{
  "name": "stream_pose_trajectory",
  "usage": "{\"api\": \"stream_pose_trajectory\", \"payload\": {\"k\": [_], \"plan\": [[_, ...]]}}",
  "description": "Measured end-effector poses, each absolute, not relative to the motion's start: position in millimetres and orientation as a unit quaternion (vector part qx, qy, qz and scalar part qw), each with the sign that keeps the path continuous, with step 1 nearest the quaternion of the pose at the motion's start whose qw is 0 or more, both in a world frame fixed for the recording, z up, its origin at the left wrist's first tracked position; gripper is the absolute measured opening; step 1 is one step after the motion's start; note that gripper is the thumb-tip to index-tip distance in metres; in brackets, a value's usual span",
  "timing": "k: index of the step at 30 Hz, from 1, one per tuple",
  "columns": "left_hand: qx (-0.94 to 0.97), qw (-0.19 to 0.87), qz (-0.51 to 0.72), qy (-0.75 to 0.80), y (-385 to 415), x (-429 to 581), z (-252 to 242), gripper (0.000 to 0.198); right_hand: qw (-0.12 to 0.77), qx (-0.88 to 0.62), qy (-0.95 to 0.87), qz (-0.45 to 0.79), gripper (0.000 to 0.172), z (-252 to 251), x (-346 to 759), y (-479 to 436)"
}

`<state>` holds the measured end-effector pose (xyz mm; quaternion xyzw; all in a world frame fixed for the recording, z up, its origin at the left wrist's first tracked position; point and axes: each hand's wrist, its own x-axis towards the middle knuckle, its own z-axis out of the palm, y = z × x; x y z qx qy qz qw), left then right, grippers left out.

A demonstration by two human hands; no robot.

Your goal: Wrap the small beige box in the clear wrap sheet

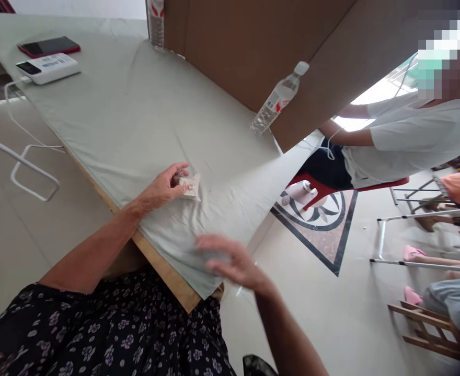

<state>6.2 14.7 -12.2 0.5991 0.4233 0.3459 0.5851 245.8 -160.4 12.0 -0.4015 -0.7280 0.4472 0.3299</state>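
My left hand (169,184) rests on the cloth-covered table, its fingers and thumb closed round a small pale packet (191,186). Clear wrapping stands out at the packet's edge, and faint reddish marks show on its top; part of it is hidden by my fingers. Nearer the table's front corner, my right hand (232,259) hangs over the cloth, apart from the packet. It is blurred by motion, but thumb and fingers look spread, with nothing visible between them. The pale green tablecloth (136,120) is wrinkled around the packet.
A large cardboard panel (245,47) stands across the table, with a water bottle (277,99) leaning by it and another bottle (157,26) behind. A phone (49,46) and white power bank (52,68) lie far left. At right sits a person in a white shirt (418,130).
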Motion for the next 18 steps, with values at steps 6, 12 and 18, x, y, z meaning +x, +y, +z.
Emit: {"api": "stream_pose_trajectory", "payload": {"k": [6,12,18], "plan": [[0.582,0.596,0.373,0.408,19,-3,-12,0.091,0.753,-0.507,-0.38,0.179,0.013,46,341,-73],[0.577,0.608,0.377,0.394,16,-1,-18,0.088,0.446,-0.526,-0.702,0.178,0.02,28,252,-49],[0.589,0.599,0.378,0.388,12,-1,-24,0.087,0.281,-0.487,-0.823,0.078,0.021,19,223,-27]]}}
